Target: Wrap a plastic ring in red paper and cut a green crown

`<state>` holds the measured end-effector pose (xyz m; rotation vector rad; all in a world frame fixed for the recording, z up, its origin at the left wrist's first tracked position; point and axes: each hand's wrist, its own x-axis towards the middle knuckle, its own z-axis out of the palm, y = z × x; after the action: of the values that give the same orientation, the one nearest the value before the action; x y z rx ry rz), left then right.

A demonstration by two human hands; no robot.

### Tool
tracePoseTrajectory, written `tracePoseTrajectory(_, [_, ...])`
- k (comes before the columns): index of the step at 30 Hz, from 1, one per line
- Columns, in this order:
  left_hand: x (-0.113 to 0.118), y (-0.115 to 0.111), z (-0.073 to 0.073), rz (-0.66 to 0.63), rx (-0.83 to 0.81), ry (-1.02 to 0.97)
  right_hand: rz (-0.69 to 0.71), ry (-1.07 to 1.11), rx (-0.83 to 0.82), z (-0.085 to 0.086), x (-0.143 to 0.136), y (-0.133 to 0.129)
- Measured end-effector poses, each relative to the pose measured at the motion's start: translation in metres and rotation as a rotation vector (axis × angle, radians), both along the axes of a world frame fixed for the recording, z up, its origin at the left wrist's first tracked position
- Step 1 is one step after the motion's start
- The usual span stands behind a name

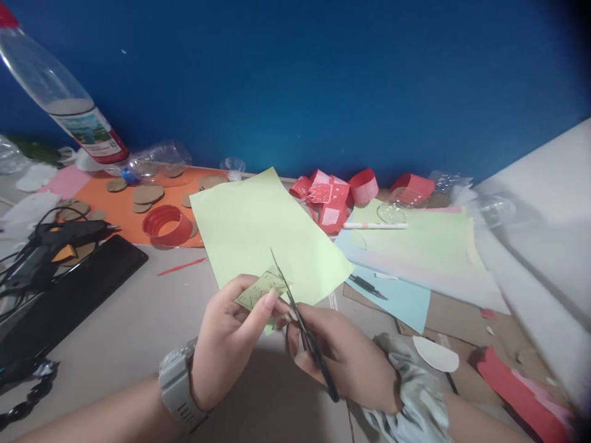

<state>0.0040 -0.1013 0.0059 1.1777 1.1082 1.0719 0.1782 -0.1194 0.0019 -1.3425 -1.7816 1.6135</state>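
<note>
My left hand (237, 335) pinches a small green paper piece (259, 290) with dark pen marks, its thumb on top. In my right hand (341, 354) are black-handled scissors (302, 323), blades pointing up and left, at the right edge of the small piece. The blades look partly apart near the handle, but blur hides whether paper lies between them. A large light green sheet (263, 227) lies behind both hands. Some green paper shows below my left thumb, its outline partly hidden by the fingers.
At the left are an orange sheet (104, 206) with cardboard discs, a red ring (167, 226), a bottle (69, 104), a glue gun (55, 243) and a black phone-like slab (74, 295). Red paper pieces (330, 197), a white marker (376, 226) and a craft knife (368, 286) lie right.
</note>
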Motion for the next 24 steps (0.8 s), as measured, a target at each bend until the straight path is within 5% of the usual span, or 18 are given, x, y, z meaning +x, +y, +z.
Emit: tracePoseTrajectory(24, [0.0018, 0.0038, 0.0014, -0.076, -0.104, -0.016, 0.015, 0.102, -0.016, -0.0057, 0.0034, 0.002])
